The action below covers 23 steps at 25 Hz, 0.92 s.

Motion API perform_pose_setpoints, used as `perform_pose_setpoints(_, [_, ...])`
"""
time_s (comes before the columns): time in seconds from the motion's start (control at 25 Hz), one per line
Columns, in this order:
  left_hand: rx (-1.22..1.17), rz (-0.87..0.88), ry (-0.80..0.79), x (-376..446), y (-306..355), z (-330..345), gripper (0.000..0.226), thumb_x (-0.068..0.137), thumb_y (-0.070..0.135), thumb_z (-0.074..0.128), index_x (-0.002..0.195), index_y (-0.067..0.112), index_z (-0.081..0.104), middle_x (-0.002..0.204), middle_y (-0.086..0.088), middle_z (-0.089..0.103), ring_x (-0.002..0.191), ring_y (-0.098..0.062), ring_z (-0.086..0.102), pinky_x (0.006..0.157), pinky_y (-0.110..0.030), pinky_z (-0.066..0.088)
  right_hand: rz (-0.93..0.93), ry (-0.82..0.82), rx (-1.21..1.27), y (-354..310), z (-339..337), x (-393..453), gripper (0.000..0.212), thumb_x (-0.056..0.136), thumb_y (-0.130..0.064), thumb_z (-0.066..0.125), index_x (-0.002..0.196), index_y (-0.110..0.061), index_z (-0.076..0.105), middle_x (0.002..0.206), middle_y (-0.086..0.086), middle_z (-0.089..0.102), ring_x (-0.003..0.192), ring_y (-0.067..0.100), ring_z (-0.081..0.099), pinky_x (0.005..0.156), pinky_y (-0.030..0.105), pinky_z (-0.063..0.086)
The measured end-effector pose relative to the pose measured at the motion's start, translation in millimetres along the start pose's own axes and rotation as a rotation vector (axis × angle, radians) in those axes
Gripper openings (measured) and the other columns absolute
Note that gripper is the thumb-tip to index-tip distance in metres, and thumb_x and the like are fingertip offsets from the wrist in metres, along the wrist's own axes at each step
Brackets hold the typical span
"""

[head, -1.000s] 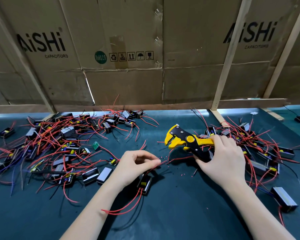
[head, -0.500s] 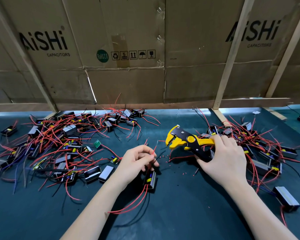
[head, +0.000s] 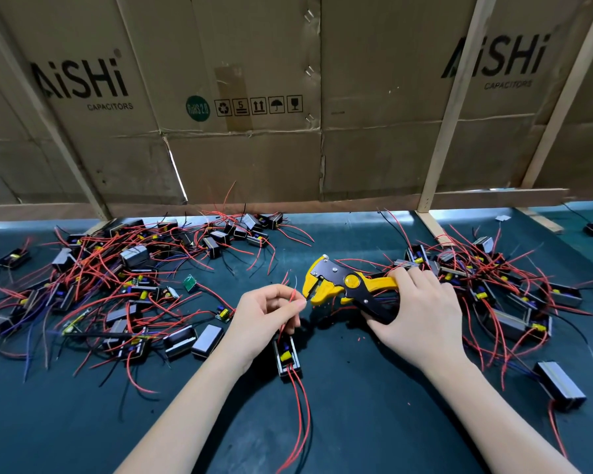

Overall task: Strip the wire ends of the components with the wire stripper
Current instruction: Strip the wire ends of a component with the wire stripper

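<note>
Raised since before, left hand [head: 266,314] pinches red wire [head: 292,299] beside wire stripper [head: 339,285].

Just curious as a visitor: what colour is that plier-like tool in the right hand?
The wire stripper is yellow and black, seen in the head view.

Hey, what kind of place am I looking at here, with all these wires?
Probably a small electronics assembly workbench. Heaps of little wired components lie on a dark mat, flattened capacitor cartons screen the back, and the right hand grips a yellow wire stripper.
</note>
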<state>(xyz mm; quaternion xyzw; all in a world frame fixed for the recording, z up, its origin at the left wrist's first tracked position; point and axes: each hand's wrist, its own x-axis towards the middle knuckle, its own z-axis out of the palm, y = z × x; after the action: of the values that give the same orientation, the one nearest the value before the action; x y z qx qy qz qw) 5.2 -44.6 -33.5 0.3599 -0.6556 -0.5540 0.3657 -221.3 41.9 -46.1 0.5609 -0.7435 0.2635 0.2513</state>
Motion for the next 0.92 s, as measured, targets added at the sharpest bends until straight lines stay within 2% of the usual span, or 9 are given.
perform_pose_setpoints(0.12, [-0.007,-0.005,0.018,0.6,-1.1,0.3,0.007,0.09,0.008,0.067,0.083,0.006,0.069,0.058,-0.004,0.063,0.051,-0.013,0.053,0.065,-0.033,0.044,-0.009,0.03,0.012,-0.5,-0.6,-0.2,0.057,0.055,-0.054,0.08,0.092,-0.013,0.062,0.086,0.001,0.062,0.086,0.031,0.059,0.069,0.038,0.038])
perform_pose_setpoints(0.28, [-0.065,-0.002,0.021,0.1,-2.7,1.9,0.013,0.09,0.006,0.065,0.079,0.011,0.069,0.059,-0.007,0.064,0.053,-0.014,0.056,0.058,-0.024,0.05,-0.014,0.079,0.005,-0.3,-0.6,-0.7,0.054,0.055,-0.052,0.081,0.087,-0.013,0.063,0.081,0.001,0.063,0.08,0.03,0.061,0.068,0.037,0.035])
perform_pose_setpoints(0.48, [-0.116,-0.007,0.005,-0.5,-4.0,1.6,0.01,0.091,0.011,0.066,0.081,0.011,0.068,0.067,-0.011,0.069,0.056,-0.017,0.061,0.06,-0.022,0.052,-0.017,0.107,-0.006,-1.7,-0.8,-1.4,0.052,0.052,-0.05,0.082,0.081,-0.013,0.06,0.073,0.0,0.06,0.072,0.029,0.06,0.064,0.036,0.033])
perform_pose_setpoints(0.92, [-0.151,-0.002,-0.01,-2.2,0.2,3.5,0.008,0.091,0.008,0.065,0.085,0.003,0.064,0.066,-0.01,0.068,0.054,-0.016,0.059,0.059,-0.02,0.05,-0.016,0.104,0.024,-2.7,-1.1,-0.9,0.051,0.051,-0.05,0.086,0.074,-0.012,0.06,0.067,0.002,0.06,0.066,0.029,0.062,0.062,0.036,0.039])
